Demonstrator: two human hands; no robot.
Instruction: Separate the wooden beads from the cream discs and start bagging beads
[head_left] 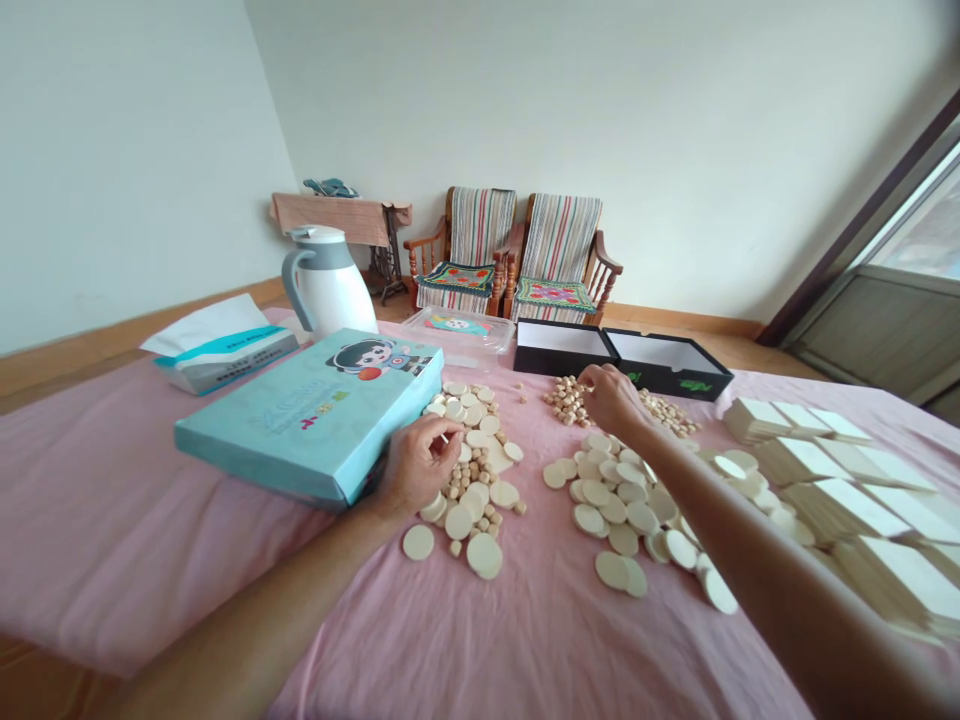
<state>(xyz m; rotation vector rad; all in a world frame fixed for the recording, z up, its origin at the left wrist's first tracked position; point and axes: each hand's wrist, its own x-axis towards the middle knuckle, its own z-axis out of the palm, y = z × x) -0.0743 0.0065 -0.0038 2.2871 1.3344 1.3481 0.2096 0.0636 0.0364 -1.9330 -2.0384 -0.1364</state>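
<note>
My left hand (426, 460) is closed in a pinch over the left mixed pile, beside the light-blue box (300, 420). A pale sliver shows at its fingertips; I cannot make out whether it is held or lies behind. Under and around it lie round wooden discs (484, 555) and small wooden blocks (476, 468). My right hand (611, 398) reaches to the far heap of small wooden blocks (568, 402), fingers bent down and together. Its fingertips are partly hidden, so what they hold cannot be seen. Below that forearm spreads a larger heap of wooden discs (611, 490).
Two black boxes (664, 365) with white insides stand behind the right hand. Stacked wooden squares (855, 510) fill the right side. A clear plastic lid (457, 335), a white jug (337, 290) and a tissue pack (225, 350) stand farther back on the pink cloth (420, 650).
</note>
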